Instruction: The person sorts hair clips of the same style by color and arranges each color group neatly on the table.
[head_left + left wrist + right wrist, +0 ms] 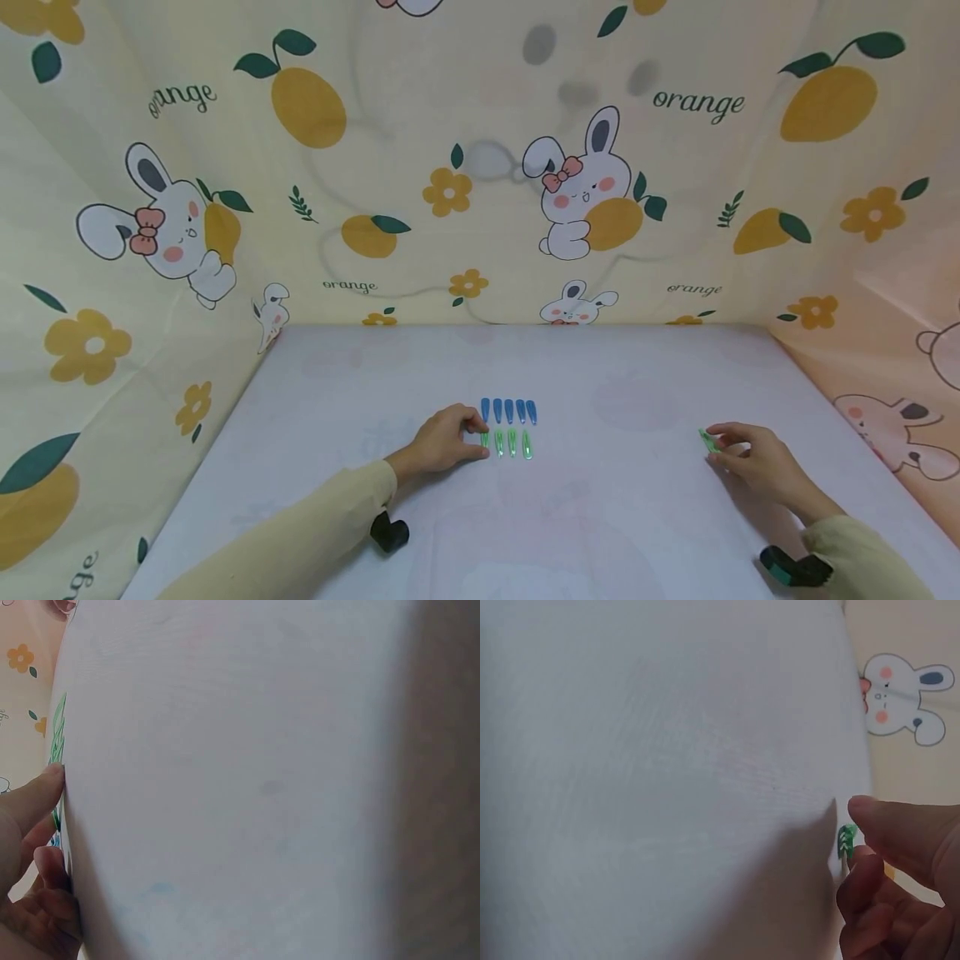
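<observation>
In the head view, a row of several blue hair clips (509, 411) lies on the white table, with a row of green hair clips (512, 443) just nearer to me. My left hand (447, 439) pinches the leftmost green hair clip (485, 439) end to end, thumb at its near end and fingers at its far end. Off to the right, my right hand (761, 467) holds another green hair clip (707, 440) between thumb and fingers, close over the table. The right wrist view shows part of that green clip (846, 840) beside the fingertips.
The white tabletop (600, 517) extends around both hands. A patterned cloth (420, 108) with rabbits and oranges hangs behind the table and along its sides. Each wrist carries a black band device, one on the left (389, 533) and one on the right (795, 568).
</observation>
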Available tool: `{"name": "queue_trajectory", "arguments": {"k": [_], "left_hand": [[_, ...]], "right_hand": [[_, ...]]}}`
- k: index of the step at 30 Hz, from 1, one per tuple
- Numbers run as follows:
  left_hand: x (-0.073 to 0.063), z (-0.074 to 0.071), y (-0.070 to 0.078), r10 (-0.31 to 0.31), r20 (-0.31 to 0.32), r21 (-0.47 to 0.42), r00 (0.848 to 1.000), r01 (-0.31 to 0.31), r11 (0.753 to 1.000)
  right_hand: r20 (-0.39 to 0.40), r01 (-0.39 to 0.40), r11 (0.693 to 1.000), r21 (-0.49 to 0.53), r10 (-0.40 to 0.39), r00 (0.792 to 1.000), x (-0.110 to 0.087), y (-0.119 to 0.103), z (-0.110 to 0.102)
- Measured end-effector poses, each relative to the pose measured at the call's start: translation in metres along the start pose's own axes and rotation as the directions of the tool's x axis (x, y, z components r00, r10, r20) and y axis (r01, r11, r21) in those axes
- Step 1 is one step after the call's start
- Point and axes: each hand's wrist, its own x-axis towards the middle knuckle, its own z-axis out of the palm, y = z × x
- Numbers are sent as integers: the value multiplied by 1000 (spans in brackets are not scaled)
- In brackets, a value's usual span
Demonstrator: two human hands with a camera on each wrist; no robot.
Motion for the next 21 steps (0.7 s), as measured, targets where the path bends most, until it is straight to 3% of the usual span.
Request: {"name": "queue_trajectory", "arguments": {"k": [15,21], "left_hand": [[-1,-1,1,-9,1,-10,1000,9,1000],[-1,-1,1,-6,-2,-9,1000,6,1000]], "right_hand": [[-27,11,998,-69,-13,1000,7,5,2],[-20,-30,992,-122,28,999,8,1,1]]}}
